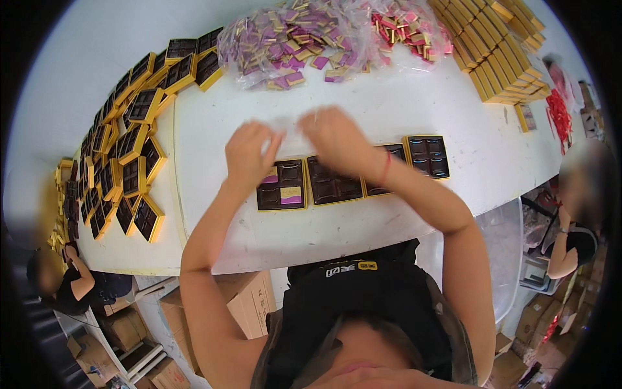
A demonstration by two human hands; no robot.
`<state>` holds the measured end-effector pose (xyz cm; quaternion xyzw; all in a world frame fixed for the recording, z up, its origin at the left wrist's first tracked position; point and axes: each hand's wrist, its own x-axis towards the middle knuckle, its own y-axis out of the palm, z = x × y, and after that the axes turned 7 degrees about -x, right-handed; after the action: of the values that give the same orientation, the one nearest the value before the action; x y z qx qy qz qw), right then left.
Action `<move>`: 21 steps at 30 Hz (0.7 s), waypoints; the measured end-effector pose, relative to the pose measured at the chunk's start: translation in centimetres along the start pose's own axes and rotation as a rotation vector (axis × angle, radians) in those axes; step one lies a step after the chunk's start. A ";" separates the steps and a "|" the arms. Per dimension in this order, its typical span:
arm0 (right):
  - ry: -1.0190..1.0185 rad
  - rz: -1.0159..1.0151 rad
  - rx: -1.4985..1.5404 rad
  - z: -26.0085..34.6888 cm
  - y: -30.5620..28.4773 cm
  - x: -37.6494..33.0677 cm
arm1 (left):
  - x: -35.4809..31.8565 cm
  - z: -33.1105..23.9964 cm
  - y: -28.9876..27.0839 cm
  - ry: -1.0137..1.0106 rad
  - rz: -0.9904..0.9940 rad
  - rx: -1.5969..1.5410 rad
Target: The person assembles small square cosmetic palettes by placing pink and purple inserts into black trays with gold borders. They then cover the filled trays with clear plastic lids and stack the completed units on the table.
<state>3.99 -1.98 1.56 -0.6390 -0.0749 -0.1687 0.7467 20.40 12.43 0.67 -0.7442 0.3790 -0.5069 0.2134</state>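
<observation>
Both my hands hover over a row of dark, gold-edged trays on the white table (402, 214). My left hand (249, 152) is curled above the leftmost tray (281, 188), which holds purple and gold wrapped pieces. My right hand (337, 139) is above the second tray (334, 185), whose compartments look dark. Both hands are blurred and a thin clear film seems stretched between their fingers; I cannot tell for sure. Two more dark trays (427, 155) lie to the right.
A clear bag of purple and gold wrapped pieces (291, 39) and one of pink pieces (408, 26) lie at the far edge. Yellow box stacks (499, 52) stand far right. Several open trays (129, 149) pile at left. Other people sit at both sides.
</observation>
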 end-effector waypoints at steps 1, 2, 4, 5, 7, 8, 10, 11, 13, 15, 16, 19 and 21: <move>0.118 -0.005 -0.016 -3.3 0.6 1.8 | 2.6 0.9 1.7 -0.030 -0.055 -0.076; 0.230 -0.026 -0.013 -6.4 1.6 3.6 | 5.4 1.6 3.1 -0.033 -0.066 -0.124; 0.322 0.087 -0.133 -11.5 3.6 6.2 | 9.9 4.5 6.6 -0.055 0.003 -0.112; 0.306 0.026 -0.199 -12.6 4.5 6.3 | 10.9 6.2 8.0 -0.081 0.079 -0.048; 0.284 -0.083 -0.338 -14.8 5.2 6.0 | 12.4 6.5 8.8 -0.189 0.293 0.121; 0.302 -0.052 -0.279 -15.1 5.0 6.0 | 12.5 6.7 9.2 -0.253 0.402 0.203; 0.335 0.008 -0.164 -15.7 4.4 6.2 | 12.6 7.1 9.6 -0.270 0.332 0.179; 0.366 0.016 -0.034 -15.4 4.1 6.2 | 12.7 7.0 9.4 -0.316 0.364 0.141; 0.423 0.026 0.224 -14.8 3.3 6.6 | 12.5 7.5 9.4 -0.391 0.372 -0.057; 0.450 -0.126 0.567 -14.5 3.3 6.5 | 12.5 7.7 9.7 -0.439 0.321 -0.389; 0.458 -0.207 0.737 -14.4 3.2 6.3 | 12.4 7.7 9.7 -0.480 0.235 -0.557; 0.470 -0.277 1.142 -11.1 -1.1 4.2 | 11.2 3.8 6.2 -0.616 0.034 -1.048; 0.521 -0.184 1.169 -9.0 -4.1 1.9 | 10.5 1.4 3.9 -0.670 -0.051 -1.372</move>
<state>3.42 -11.61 4.45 -0.0563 -0.0252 -0.3128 0.9478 22.38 1.70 3.65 -0.8326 0.5066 0.0904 -0.2052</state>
